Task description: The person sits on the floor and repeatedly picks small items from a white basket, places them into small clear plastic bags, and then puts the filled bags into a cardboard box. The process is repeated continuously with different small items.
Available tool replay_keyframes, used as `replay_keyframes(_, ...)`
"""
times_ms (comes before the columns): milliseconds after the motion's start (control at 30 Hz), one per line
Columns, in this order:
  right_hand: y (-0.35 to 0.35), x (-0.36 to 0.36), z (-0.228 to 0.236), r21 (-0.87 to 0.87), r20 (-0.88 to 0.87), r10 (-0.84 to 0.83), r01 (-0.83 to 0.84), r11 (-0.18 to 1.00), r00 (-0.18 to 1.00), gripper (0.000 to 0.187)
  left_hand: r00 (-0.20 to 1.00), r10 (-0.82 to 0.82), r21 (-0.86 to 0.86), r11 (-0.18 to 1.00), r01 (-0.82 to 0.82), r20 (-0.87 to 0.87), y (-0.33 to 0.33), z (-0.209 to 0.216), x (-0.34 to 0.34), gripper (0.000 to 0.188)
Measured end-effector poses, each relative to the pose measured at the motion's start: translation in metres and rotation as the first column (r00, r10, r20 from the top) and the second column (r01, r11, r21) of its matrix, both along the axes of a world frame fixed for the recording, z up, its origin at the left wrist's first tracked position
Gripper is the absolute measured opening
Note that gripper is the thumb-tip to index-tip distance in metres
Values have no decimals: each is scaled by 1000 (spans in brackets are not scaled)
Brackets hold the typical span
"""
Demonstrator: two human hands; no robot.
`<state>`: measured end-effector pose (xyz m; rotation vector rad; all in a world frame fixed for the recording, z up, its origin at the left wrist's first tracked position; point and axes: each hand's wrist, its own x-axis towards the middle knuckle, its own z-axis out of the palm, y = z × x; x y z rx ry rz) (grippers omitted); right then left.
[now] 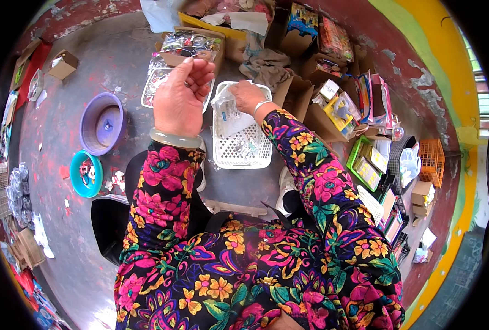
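My left hand (179, 96), with a pale bangle at the wrist, is raised over the white basket at the left. Its fingers are curled in toward the thumb; what they hold, if anything, is too small to make out. My right hand (248, 97) is over the far part of a white perforated basket (242, 160) and grips a clear plastic bag (225, 104). A white slip (235, 125) shows at the bag. Small clear packets (246, 148) lie in the basket. Partly behind my left hand sits another white basket (145, 98) with small packaged items.
Beyond the baskets stands a cardboard box (218, 43) of packaged goods. A purple basin (88, 127) and a turquoise bowl (78, 188) are on the floor at left. On the right are open cartons (317, 122), a green basket (354, 155) and an orange crate (431, 159).
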<state>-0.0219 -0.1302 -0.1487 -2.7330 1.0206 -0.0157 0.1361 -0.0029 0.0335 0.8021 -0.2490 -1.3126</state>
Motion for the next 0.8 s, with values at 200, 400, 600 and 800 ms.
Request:
replay_keyframes(200, -3, 16, 20, 184, -346, 29, 37, 982, 938, 19, 999, -34, 7, 999, 34, 26, 1, 3, -7, 22)
replay_keyframes(400, 9, 7, 20, 333, -570, 94, 125, 934, 816, 26, 997, -65, 5, 998, 65, 39, 4, 5, -10, 22)
replay_keyframes(600, 23, -10, -6, 333, -588, 79, 152, 931, 805, 26, 995, -91, 20, 996, 90, 39, 0, 3, -14, 23)
replay_keyframes(800, 26, -17, -17, 211, -466, -65, 182, 960, 883, 23, 994, -104, 19, 995, 103, 41, -1, 4, -17, 23)
